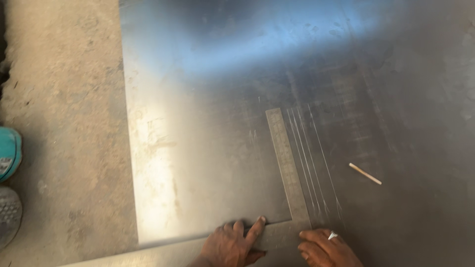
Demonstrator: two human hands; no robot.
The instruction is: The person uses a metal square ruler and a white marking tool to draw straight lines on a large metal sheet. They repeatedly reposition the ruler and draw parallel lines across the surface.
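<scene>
The metal square [288, 170] lies flat on the large steel sheet [208, 123], its corner at the near edge of the sheet; the left hand [230, 244] is spread open and presses with the forefinger on the short arm of the square, left of the corner. The right hand [326, 247] rests just right of that corner, fingers loosely curled around a small white chalk piece [333, 236]; a thin pale stick [365, 174] lies well right of the square's long arm.
</scene>
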